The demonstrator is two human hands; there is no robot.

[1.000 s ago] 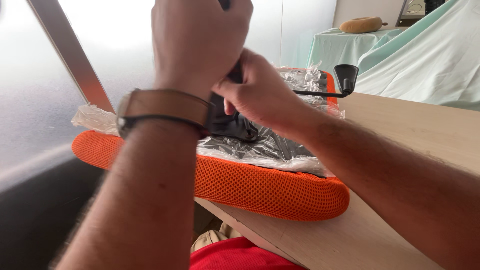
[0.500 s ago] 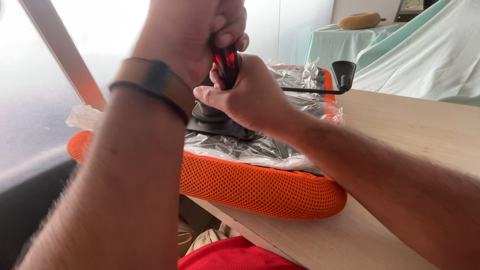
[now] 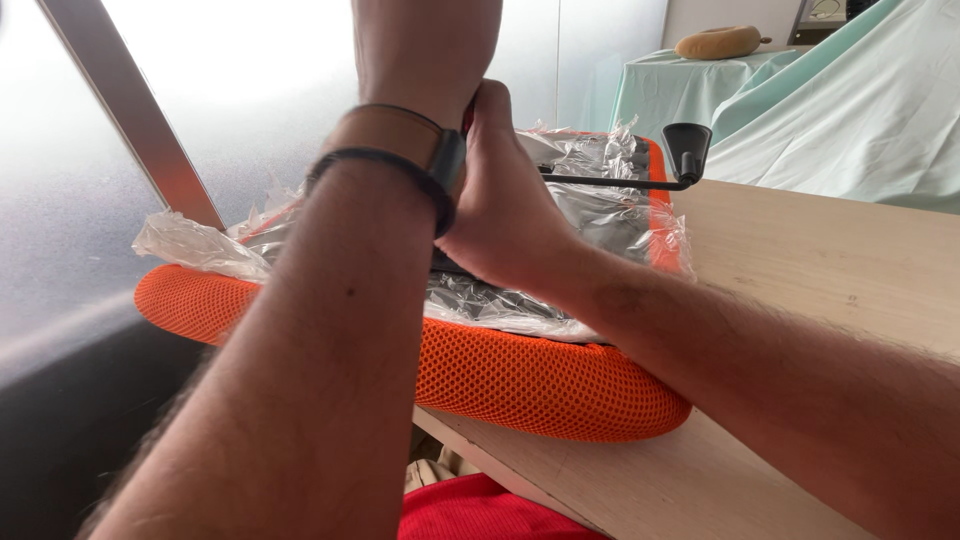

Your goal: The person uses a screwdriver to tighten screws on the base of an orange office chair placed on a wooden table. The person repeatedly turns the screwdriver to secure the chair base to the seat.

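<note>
Nearest to the camera, at the bottom edge, lies a piece of red fabric (image 3: 480, 510), and above it runs the edge of the pale wooden bench (image 3: 800, 300). The left forearm rises from the lower left and carries a dark wristband with a brown strap (image 3: 400, 150) at the wrist; the left hand (image 3: 425, 50) is raised above the middle of the seat and partly cut by the top edge, so I cannot tell if its fingers are closed or what they hold. The right arm comes in from the lower right, and the right hand (image 3: 505, 215) rests on the middle of the seat, its thumb pointing up beside the left wrist, its fingers hidden behind the left arm, so their grip I cannot tell. Under both hands is the orange mesh seat cushion of a chair (image 3: 540, 375), lying upside down on the corner of the bench, its underside covered with crumpled clear plastic wrap (image 3: 590, 170). A thin black lever with a black knob (image 3: 688, 150) sticks out at the far side of the seat. Behind, a slanted metal bar (image 3: 130, 110) crosses a frosted window, and far right a pale green cloth (image 3: 830, 120) covers furniture with a tan round cushion (image 3: 720, 42) on top.
</note>
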